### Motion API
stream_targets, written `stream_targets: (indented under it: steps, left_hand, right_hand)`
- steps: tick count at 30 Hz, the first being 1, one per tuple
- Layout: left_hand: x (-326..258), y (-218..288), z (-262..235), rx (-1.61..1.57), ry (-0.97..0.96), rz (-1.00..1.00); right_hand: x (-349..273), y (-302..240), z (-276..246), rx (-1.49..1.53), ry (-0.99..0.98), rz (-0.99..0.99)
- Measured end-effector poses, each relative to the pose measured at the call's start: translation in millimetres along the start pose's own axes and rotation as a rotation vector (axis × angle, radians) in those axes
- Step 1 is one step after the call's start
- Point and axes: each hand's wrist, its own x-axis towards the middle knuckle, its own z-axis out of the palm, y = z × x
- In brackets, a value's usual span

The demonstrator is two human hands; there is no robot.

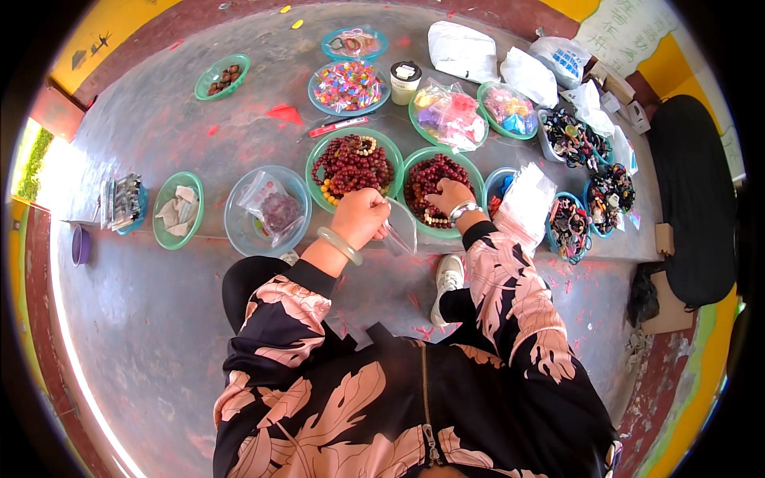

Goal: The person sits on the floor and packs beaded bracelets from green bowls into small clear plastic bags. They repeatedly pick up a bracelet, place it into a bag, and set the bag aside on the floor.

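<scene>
Bright daylight floods in from the left, where a blown-out white band runs along the grey floor (143, 319) and washes out all detail at that edge. The middle is evenly lit with soft, short shadows (none hard-edged), and the colours read vividly. Fisheye bending curves every straight line toward the black circular rim, and things near the edges look smeared and slightly soft.

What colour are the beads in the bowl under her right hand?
Dark red beads, a few cream ones, in a green bowl under the right hand; head view.
</scene>
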Motion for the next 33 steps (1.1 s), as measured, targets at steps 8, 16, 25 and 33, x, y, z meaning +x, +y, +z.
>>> stream_targets:
  steps: [8,16,25,33]
  left_hand:
    - [0,2,-2,0.080,-0.047,-0.006]
    - [2,1,0,0.108,-0.045,-0.005]
    - [2,-5,1,0.106,-0.026,-0.041]
    - [2,-5,1,0.126,-0.015,-0.010]
  right_hand:
    - [4,-4,38,0.185,0.082,0.159]
    - [16,-1,26,1.084,0.063,0.040]
    - [-43,-54,-95,1.799,-0.222,0.119]
    - [-71,-73,-108,1.592,-0.432,-0.126]
